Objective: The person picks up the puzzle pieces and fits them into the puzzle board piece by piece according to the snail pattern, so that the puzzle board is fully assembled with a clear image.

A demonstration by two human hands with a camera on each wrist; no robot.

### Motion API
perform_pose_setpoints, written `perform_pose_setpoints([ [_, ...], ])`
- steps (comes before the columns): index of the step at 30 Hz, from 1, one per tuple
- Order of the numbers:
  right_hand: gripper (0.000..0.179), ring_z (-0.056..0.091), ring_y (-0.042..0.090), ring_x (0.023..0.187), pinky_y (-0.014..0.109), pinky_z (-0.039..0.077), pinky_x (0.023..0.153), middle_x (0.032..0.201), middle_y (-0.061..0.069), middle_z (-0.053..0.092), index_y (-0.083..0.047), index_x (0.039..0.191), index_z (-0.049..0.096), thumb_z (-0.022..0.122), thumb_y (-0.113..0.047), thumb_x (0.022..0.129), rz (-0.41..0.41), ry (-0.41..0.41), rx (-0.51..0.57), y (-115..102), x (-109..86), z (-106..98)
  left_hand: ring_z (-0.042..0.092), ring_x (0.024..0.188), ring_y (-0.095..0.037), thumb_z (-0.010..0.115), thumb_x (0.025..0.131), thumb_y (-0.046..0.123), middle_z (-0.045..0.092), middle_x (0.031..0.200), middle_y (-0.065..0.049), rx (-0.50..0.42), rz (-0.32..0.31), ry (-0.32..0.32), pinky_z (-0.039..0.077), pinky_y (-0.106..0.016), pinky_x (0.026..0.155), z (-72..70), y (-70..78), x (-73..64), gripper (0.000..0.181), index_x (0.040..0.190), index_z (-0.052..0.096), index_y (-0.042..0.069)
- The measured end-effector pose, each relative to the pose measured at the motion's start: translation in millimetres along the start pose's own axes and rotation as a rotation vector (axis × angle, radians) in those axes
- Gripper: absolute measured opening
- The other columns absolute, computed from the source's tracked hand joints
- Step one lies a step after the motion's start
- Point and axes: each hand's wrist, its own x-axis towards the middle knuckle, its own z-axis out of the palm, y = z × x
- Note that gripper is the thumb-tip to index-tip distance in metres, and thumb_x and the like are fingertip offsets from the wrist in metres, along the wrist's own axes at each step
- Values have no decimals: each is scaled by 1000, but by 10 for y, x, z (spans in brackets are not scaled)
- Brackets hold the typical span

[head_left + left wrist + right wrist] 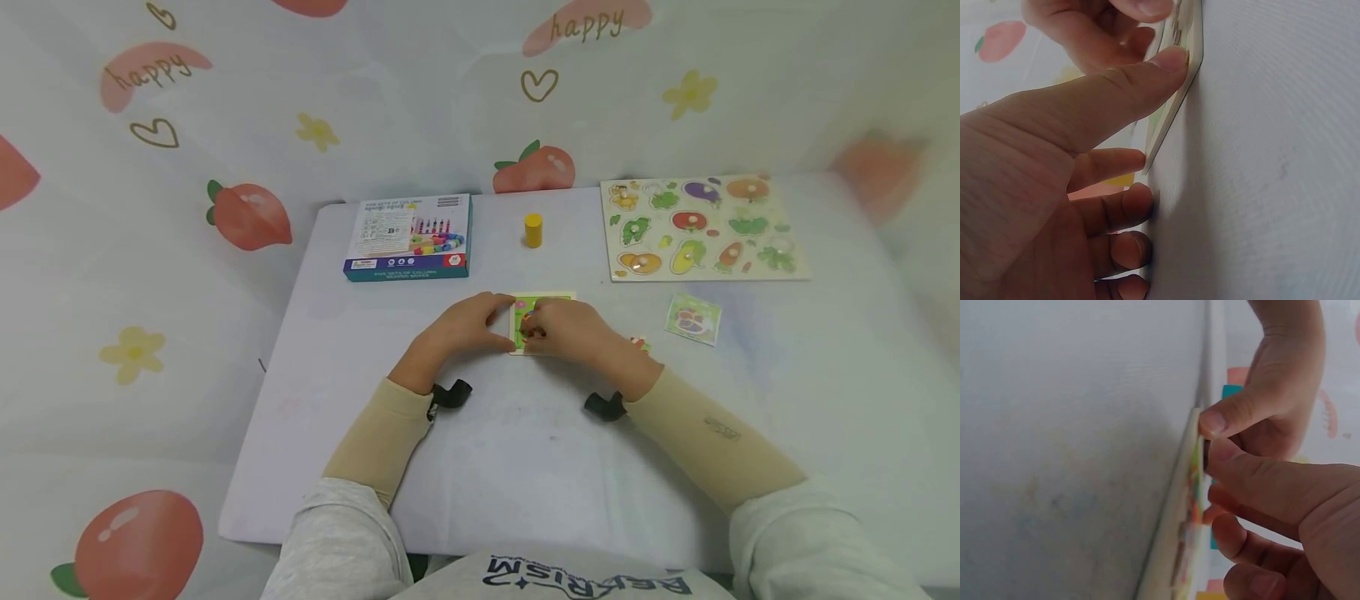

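Note:
A small picture puzzle board [545, 295] with a green printed face and pale rim lies flat on the table in front of the person. The left hand [467, 323] grips it at its left side, thumb at the near corner and index finger at the far one; the thumb [1147, 81] presses on its rim in the left wrist view. Over the board, the right hand [573, 331] has curled fingers and pinches a small dark puzzle piece [1206, 454], mostly hidden by the fingertips. Small colourful pieces [640, 343] show beside the right wrist.
Right of the hands lies a second small picture board [693, 319]. Behind it is a large vegetable peg board [705, 229]. A yellow cylinder [533, 231] stands at the back middle, and a boxed toy set [408, 237] lies back left on the white table [510, 475].

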Motion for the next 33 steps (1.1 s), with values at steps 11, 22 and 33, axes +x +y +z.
perform_pose_setpoints([
  [11,39,57,17,80,32,48,66,102,7,65,-11,122,76,82,-32,90,-50,119,-31,-175,-170,-193,49,114,-20,84,85,42,56,131,-2,1,-7,6,44,-42,105,8,-1,-2,85,157,44,19],
  [22,44,59,17,83,32,50,69,107,6,66,-13,127,73,81,-34,90,-62,213,-8,-236,-446,-419,49,107,-20,84,85,43,55,115,-2,3,-8,9,46,-39,92,22,-10,8,86,156,44,20],
  [33,49,58,17,78,30,47,62,106,3,65,-12,129,71,81,-39,90,-55,279,-41,-200,-677,-584,48,104,-20,84,85,44,53,109,-4,15,-12,4,43,-38,84,24,5,7,86,157,43,20],
])
